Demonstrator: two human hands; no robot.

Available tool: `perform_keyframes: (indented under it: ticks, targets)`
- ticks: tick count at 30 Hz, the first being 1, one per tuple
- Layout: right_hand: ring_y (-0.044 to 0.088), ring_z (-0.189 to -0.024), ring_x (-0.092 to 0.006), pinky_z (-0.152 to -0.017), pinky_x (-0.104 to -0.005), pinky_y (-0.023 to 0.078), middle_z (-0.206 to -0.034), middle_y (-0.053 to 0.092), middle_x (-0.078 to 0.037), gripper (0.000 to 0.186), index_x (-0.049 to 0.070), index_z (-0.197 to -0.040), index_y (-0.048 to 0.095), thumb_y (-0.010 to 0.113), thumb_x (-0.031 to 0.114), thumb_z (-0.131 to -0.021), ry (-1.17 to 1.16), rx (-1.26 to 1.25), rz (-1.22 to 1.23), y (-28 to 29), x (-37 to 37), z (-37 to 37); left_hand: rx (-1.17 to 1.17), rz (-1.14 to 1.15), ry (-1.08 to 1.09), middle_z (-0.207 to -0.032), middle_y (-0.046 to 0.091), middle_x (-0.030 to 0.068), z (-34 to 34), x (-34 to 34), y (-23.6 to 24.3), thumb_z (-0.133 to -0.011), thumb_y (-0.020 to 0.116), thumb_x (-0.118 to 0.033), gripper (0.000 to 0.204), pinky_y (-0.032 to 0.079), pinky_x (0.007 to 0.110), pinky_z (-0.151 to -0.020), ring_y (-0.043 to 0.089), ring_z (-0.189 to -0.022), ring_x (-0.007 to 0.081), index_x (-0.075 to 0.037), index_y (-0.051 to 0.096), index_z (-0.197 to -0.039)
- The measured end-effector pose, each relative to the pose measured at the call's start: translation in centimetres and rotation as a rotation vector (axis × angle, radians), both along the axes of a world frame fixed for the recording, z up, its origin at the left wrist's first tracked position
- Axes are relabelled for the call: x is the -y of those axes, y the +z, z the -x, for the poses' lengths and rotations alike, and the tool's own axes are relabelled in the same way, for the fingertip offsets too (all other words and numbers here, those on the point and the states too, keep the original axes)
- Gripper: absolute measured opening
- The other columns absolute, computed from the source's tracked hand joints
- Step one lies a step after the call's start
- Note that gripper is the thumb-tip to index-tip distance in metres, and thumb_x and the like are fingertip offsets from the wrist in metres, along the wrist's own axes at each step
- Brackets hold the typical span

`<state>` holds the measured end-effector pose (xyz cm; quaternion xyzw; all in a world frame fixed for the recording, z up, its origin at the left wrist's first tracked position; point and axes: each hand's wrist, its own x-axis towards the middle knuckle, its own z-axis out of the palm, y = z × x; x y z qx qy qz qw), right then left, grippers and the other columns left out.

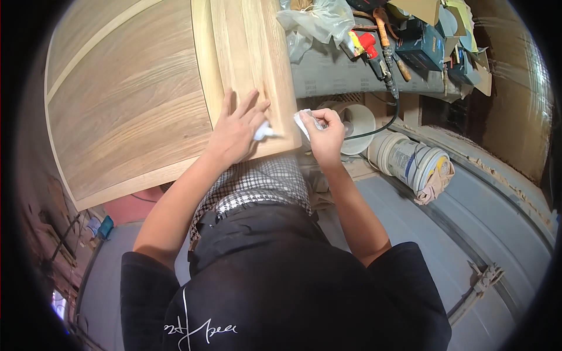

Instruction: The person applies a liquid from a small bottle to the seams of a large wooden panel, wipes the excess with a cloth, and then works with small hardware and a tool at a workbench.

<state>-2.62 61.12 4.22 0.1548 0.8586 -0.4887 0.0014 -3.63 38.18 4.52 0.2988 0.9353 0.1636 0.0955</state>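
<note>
In the head view, a narrow oak board (249, 64) lies on a wider oak panel (123, 99), its long axis running away from the person. The left hand (237, 128) rests flat on the board's near end, fingers spread, with a scrap of white paper (263, 131) under its thumb side. The right hand (325, 131) hovers just off the board's near right corner, fingers curled, pinching a second crumpled white piece (304, 120). The left hand is the nearer to the board. Right of the board stand a white plastic bucket (410, 161) and a cluttered shelf (351, 73).
</note>
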Motion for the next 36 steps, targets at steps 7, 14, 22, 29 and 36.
perform_keyframes:
  ticks: [7, 14, 22, 29, 36]
  targets:
    - [0.055, -0.074, -0.0120, -0.069, -0.0280, 0.047, -0.087, 0.059, -0.004, 0.017, 0.000, -0.088, 0.071, 0.081, 0.013, -0.085, -0.021, 0.040, 0.112, -0.5, -0.6, 0.2, 0.134, -0.164, -0.260, -0.147, 0.053, 0.0065, 0.1, 3.5, 0.1, -0.088, 0.064, -0.029, 0.041, 0.011, 0.056, -0.128, 0.034, -0.150, 0.0268, -0.010, 0.059, -0.124]
    - [0.056, -0.075, -0.0125, -0.070, -0.0288, 0.048, -0.088, 0.060, -0.005, 0.016, 0.000, -0.087, 0.070, 0.080, 0.013, -0.085, -0.056, 0.116, 0.110, -1.1, -1.4, -1.1, 0.158, -0.211, -0.417, -0.139, 0.059, 0.0076, 0.5, 3.7, 0.2, -0.093, 0.053, -0.028, 0.026, 0.017, 0.056, -0.127, 0.039, -0.146, 0.0286, -0.009, 0.059, -0.110]
    - [0.058, -0.073, -0.0101, -0.068, -0.0267, 0.048, -0.084, 0.064, -0.003, 0.017, 0.000, -0.087, 0.070, 0.081, 0.012, -0.085, -0.066, 0.039, 0.081, -2.3, -3.2, -2.9, 0.081, -0.157, -0.563, -0.150, 0.051, 0.0048, 2.1, 2.5, -0.9, -0.083, 0.068, -0.024, 0.031, 0.012, 0.062, -0.127, 0.032, -0.151, 0.0256, -0.010, 0.056, -0.107]
    - [0.058, -0.071, -0.0090, -0.066, -0.0259, 0.048, -0.083, 0.065, -0.003, 0.016, 0.000, -0.086, 0.069, 0.081, 0.011, -0.085, -0.087, 0.071, 0.130, -2.1, -3.4, -3.7, 0.045, -0.136, -0.544, -0.146, 0.055, 0.0067, 1.6, 2.9, -0.6, -0.094, 0.054, -0.030, 0.027, 0.010, 0.060, -0.128, 0.032, -0.151, 0.0239, -0.010, 0.058, -0.112]
    - [0.056, -0.072, -0.0130, -0.067, -0.0293, 0.048, -0.087, 0.062, -0.005, 0.017, 0.001, -0.085, 0.070, 0.080, 0.014, -0.085, -0.073, 0.102, 0.134, -2.2, -2.8, -3.6, 0.077, -0.161, -0.514, -0.147, 0.055, 0.0063, 1.7, 1.3, -1.0, -0.090, 0.061, -0.028, 0.028, 0.008, 0.063, -0.126, 0.032, -0.151, 0.0251, -0.008, 0.058, -0.109]
